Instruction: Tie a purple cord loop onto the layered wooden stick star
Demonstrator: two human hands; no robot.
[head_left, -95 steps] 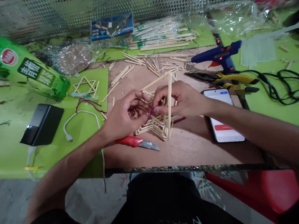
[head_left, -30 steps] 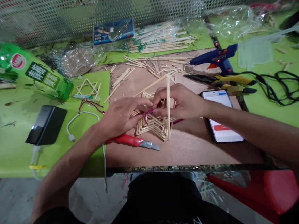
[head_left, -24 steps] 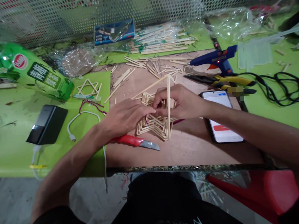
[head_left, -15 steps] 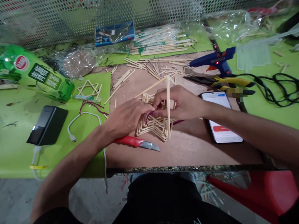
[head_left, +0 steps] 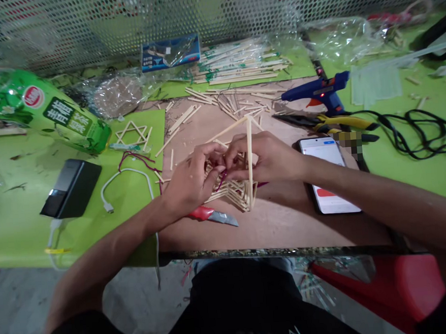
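Observation:
A layered star-shaped frame of thin wooden sticks (head_left: 237, 195) stands on the brown board, with a tall upright stick (head_left: 250, 160) at its right side. Over the frame, my left hand (head_left: 193, 176) bends its thumb and fingers around a purple cord (head_left: 221, 180). My right hand (head_left: 264, 156) meets it from the other side, behind the upright stick, its fingertips pinched on the same cord. The fingertips of both hands nearly touch, and they cover much of the frame. Partly under my left wrist lies a red-handled utility knife (head_left: 222, 218).
A phone (head_left: 330, 174) lies by my right forearm. Behind it are pliers (head_left: 319, 122) and a blue glue gun (head_left: 319, 93). Loose sticks (head_left: 183, 119) lie at the back. On the left are a green bottle (head_left: 47, 108), a power bank (head_left: 70, 188) and a small stick star (head_left: 132, 134).
My left hand has turned and lifted, its thumb now showing below the curled fingers. The right hand has shifted slightly left. More of the knife handle is covered.

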